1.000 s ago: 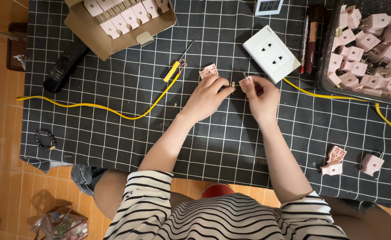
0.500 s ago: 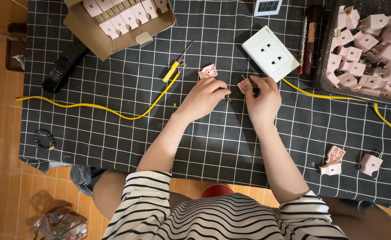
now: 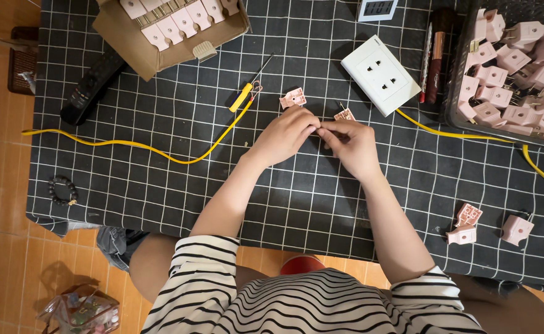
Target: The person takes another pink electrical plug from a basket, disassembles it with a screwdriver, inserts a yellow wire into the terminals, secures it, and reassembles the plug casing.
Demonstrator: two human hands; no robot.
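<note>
Far left on the black grid cloth (image 3: 160, 185): dark remote (image 3: 92, 86), cardboard box (image 3: 129, 43) of pink plug halves at the far edge, yellow cable (image 3: 160, 151) running across to the right. The yellow-handled screwdriver (image 3: 244, 96) lies diagonally just left-far of the hands, tip pointing far-right; the left hand is the nearer one to it.

Centre: left hand (image 3: 284, 136) and right hand (image 3: 352, 145) meet fingertip to fingertip, both pinched shut on something small between them; too small and covered to tell what it is. One pink plug shell (image 3: 293, 98) lies just beyond the left hand, apart from it. A second pink plug piece (image 3: 345, 114) sits at the far edge of the right hand, touching or nearly touching the fingers, cannot tell which. So the right hand is nearer that piece, which lies far of the pinch.

Right: white socket block (image 3: 380, 74) on the cable, black basket (image 3: 454, 105) of pink plugs far right, three loose pink plugs (image 3: 466, 226) near right.
</note>
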